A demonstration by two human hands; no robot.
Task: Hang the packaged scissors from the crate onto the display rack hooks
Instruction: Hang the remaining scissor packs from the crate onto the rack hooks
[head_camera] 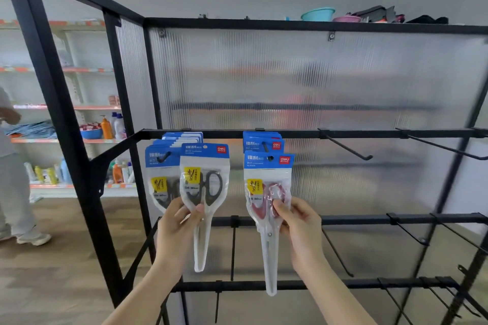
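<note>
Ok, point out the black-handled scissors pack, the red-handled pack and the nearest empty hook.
black-handled scissors pack (204, 179): head view, on the handle loops.
red-handled pack (268, 166): head view, on the blue header card.
empty hook (346, 148): head view, mid-shaft.

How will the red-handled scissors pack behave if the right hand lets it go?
The red-handled scissors pack seems already threaded on its hook, so it would probably hang and swing. Its glossy plastic may feel slippery to the right hand.

Bright even light, soft shadows, wide-angle edge warp, slight blur
</note>
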